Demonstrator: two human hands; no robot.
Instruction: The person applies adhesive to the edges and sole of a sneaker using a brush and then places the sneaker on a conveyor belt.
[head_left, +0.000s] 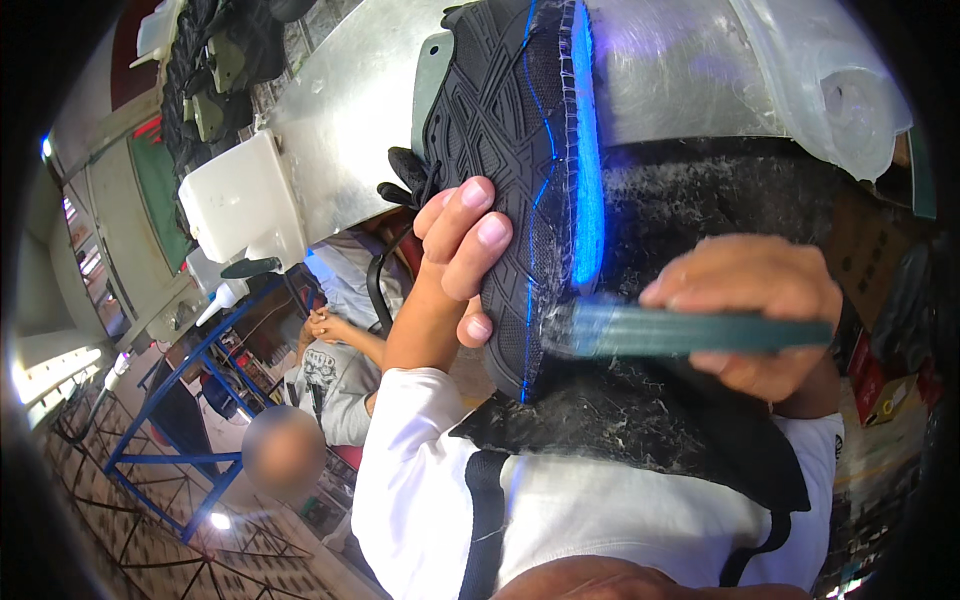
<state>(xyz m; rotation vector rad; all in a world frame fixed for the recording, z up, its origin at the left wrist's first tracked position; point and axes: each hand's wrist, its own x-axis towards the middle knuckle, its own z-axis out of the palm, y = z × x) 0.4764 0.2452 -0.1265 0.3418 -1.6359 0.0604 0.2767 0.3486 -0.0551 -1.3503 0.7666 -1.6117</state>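
Observation:
A black shoe upper (495, 142) with raised lines lies on its side, its stitched bottom edge facing right. A band along that edge glows blue, and a thin blue line runs along the upper. My left hand (465, 255) holds the upper, fingertips on its patterned side. In my right hand (757, 315) is a brush with a long green handle (705, 331); hand and brush are motion-blurred. The brush's head touches or nearly touches the lower end of the edge; which one is unclear. A grey-green plate (433, 82) shows beside the upper's left side.
Beneath the shoe is a metal tabletop (337, 112). White plastic containers (236, 199) stand at its left, and a cloudy plastic vessel (855, 112) sits at the right. A black apron (600, 420) covers my lap. Another person in a grey shirt (337, 390) sits at the left.

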